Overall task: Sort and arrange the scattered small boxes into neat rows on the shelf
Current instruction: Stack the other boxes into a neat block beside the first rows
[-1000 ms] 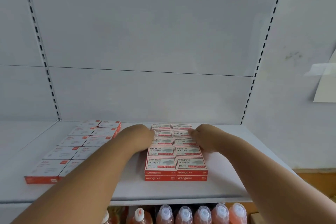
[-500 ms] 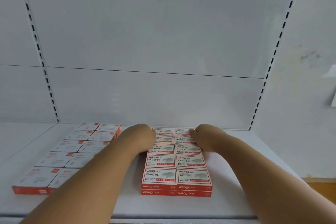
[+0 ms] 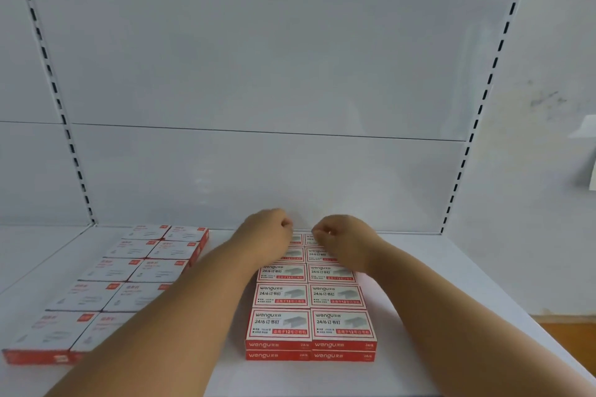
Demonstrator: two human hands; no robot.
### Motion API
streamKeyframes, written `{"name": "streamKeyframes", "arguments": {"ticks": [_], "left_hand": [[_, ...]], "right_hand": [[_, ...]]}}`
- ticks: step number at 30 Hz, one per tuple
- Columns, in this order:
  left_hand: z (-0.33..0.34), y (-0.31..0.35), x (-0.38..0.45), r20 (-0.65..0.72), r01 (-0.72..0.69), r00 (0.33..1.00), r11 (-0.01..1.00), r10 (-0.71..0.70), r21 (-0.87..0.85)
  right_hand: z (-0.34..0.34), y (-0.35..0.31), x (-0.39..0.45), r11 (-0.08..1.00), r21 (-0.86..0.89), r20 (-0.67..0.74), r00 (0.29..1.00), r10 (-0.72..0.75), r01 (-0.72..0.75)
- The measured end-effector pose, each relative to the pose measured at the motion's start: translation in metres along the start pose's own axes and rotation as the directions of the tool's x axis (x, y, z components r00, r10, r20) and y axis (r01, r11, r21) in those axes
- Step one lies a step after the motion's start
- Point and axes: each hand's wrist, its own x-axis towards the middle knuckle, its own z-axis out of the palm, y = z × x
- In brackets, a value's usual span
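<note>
Boxes (image 3: 311,313) in two columns, front to back

Bare shelf (image 3: 419,284) lies right of the staple-box block (image 3: 311,309); left, a gap separates it from a second box block (image 3: 129,280).

Printed cardboard boxes (image 3: 311,325), red-and-white with a slight sheen, on a smooth matt white shelf (image 3: 419,284); back panel (image 3: 258,58) smooth, painted, apparently metal.
</note>
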Motion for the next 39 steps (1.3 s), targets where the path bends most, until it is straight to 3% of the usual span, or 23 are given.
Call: {"name": "streamKeyframes", "arguments": {"ticks": [3, 7, 24, 29, 31, 34, 36, 39], "left_hand": [[0.007, -0.003, -0.002, 0.080, 0.024, 0.997, 0.990, -0.013, -0.137], [0.010, -0.006, 0.000, 0.075, 0.021, 0.997, 0.983, -0.008, -0.182], [0.013, -0.005, -0.005, 0.027, -0.010, 1.000, 0.987, 0.015, -0.161], [0.012, -0.004, -0.005, 0.044, 0.005, 0.999, 0.981, 0.003, -0.193], [0.011, -0.004, -0.006, 0.053, 0.048, 0.998, 0.960, -0.034, -0.275], [0.006, -0.003, -0.009, 0.045, 0.130, 0.991, 0.870, -0.124, -0.475], [0.003, -0.005, -0.010, 0.053, 0.182, 0.980, 0.765, -0.191, -0.618], [0.001, -0.007, -0.012, 0.089, 0.222, 0.967, 0.619, -0.239, -0.753]], "right_hand": [[0.006, 0.005, 0.000, 0.993, 0.116, 0.000, 0.999, 0.037, -0.036], [0.008, 0.007, -0.002, 0.980, 0.195, -0.047, 0.997, 0.056, -0.046], [0.008, -0.004, -0.001, 0.995, 0.066, 0.057, 0.996, 0.070, -0.073], [0.008, -0.001, -0.001, 0.989, 0.110, 0.053, 0.994, 0.096, -0.102], [0.006, 0.001, -0.003, 0.914, 0.357, 0.076, 0.981, 0.178, -0.193], [0.000, 0.004, -0.004, 0.620, 0.753, 0.029, 0.952, 0.306, -0.222], [-0.004, 0.005, -0.003, 0.514, 0.835, -0.032, 0.916, 0.401, -0.196], [-0.004, -0.002, -0.008, 0.367, 0.893, 0.075, 0.889, 0.452, -0.262]]}}
